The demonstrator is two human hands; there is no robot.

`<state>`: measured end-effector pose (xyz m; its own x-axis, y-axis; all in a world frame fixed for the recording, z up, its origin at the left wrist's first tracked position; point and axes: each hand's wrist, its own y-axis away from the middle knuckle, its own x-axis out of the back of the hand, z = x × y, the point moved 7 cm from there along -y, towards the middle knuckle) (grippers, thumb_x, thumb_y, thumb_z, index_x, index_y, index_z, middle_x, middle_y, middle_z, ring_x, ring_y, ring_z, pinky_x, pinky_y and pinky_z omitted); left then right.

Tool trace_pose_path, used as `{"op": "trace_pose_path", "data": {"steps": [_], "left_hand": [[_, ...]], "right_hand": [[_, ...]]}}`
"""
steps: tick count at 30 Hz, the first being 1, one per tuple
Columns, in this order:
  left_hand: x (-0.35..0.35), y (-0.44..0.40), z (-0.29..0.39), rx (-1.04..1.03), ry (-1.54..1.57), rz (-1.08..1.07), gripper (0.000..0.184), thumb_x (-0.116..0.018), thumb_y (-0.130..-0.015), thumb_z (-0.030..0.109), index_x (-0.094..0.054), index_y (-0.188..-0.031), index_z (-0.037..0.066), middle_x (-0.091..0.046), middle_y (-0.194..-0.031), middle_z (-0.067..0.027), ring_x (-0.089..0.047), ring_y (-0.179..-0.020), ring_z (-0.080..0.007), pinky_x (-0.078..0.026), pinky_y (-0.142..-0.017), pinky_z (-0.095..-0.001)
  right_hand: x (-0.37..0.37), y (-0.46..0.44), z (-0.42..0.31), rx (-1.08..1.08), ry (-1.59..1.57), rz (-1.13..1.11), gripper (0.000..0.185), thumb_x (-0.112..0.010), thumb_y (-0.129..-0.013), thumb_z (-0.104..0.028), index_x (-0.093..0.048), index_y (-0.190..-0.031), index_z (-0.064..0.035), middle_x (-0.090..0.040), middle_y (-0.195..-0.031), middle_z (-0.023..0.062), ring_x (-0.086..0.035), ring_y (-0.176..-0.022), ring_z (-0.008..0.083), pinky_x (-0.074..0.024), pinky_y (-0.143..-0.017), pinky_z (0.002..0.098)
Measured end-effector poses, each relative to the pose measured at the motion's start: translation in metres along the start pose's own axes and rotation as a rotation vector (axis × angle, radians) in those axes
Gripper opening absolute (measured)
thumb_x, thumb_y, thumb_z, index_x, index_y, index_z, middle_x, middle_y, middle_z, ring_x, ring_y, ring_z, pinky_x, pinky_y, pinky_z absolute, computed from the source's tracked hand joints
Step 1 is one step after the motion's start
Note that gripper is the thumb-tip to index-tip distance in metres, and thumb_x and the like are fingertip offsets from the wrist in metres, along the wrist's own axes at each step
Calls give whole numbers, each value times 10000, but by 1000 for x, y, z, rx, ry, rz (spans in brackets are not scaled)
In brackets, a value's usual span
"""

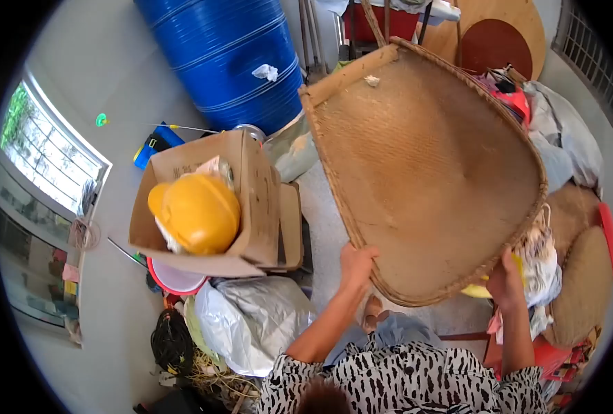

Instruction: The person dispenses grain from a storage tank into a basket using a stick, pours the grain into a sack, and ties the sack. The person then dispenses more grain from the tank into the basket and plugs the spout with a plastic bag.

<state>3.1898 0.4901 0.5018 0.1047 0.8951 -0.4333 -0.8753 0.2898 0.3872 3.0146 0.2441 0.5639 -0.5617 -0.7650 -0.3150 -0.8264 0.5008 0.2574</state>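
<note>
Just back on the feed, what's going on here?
A person grips a wide brown woven tray by its rim, the left hand and right hand at the end nearest the body. A small whitish scrap lies on it near the far end. To the left, a yellow plastic hard hat sits in an open brown cardboard box.

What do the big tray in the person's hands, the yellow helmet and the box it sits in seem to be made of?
Tray: probably woven bamboo or similar, dull and worn; a fine ribbed weave and wrapped rim show.
Yellow helmet: likely hard plastic, judging by its smooth, softly shiny shell.
Box: looks like cardboard, plain matte brown with folding flaps.
</note>
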Motion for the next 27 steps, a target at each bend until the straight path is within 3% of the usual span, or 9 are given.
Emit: {"op": "trace_pose_path", "data": {"steps": [4,7,9,11,15,18,24,27], "left_hand": [[22,-92,61,-62,-32,139,255,-493,-649,-58,-555,-895,-79,-591,-788,-89,-558,-644,-164,-449,-561,-274],[28,-160,97,-88,40,250,246,-499,-642,-62,-553,-881,-86,-589,-785,-90,-556,-646,-160,-444,-558,-271],[47,-212,103,-108,9,275,245,-514,-631,-59,-551,-871,-88,-580,-765,-91,-553,-635,-169,-443,-555,-276],[71,-260,118,-98,-126,462,190,-531,-613,-42,-543,-801,-66,-555,-724,-96,-548,-613,-165,-420,-482,-287],[110,-336,139,24,-129,611,178,-539,-598,-49,-547,-775,-66,-555,-703,-94,-547,-606,-170,-423,-491,-291],[148,-401,150,-89,24,727,134,-544,-579,-49,-549,-713,-57,-543,-647,-72,-520,-545,-173,-397,-469,-288],[219,-525,155,204,-346,913,186,-536,-544,-63,-565,-726,-92,-564,-658,-100,-538,-575,-200,-416,-489,-318],[221,-597,186,163,-550,940,217,-523,-544,-70,-577,-750,-111,-582,-685,-116,-555,-596,-205,-439,-519,-324]], "right_hand": [[-49,-151,-49,19,-143,-61,595,-506,-822,-451,-373,-1246,-55,-438,-1247,89,-429,-1127,250,-379,-903,432],[-83,-280,-38,10,-126,-22,476,-569,-809,-339,-454,-1148,-26,-534,-1104,75,-511,-1009,211,-429,-798,365],[-111,-352,-14,-116,184,23,291,-572,-779,-182,-525,-999,2,-585,-919,80,-564,-835,211,-472,-649,374],[-136,-421,9,-199,279,140,183,-548,-731,-79,-543,-894,3,-575,-773,67,-559,-673,208,-470,-547,368],[-206,-540,75,-331,126,40,230,-537,-710,-65,-533,-932,-2,-555,-782,108,-547,-676,242,-481,-573,399],[-256,-599,111,-498,283,85,271,-515,-725,-33,-498,-983,52,-565,-847,141,-583,-704,255,-519,-623,435],[-276,-717,282,-837,152,93,318,-533,-709,-29,-490,-1021,10,-572,-902,136,-585,-829,285,-498,-727,475],[-299,-750,328,-1032,-11,116,339,-531,-722,-24,-463,-1053,7,-555,-949,143,-562,-887,293,-472,-795,477]]}}
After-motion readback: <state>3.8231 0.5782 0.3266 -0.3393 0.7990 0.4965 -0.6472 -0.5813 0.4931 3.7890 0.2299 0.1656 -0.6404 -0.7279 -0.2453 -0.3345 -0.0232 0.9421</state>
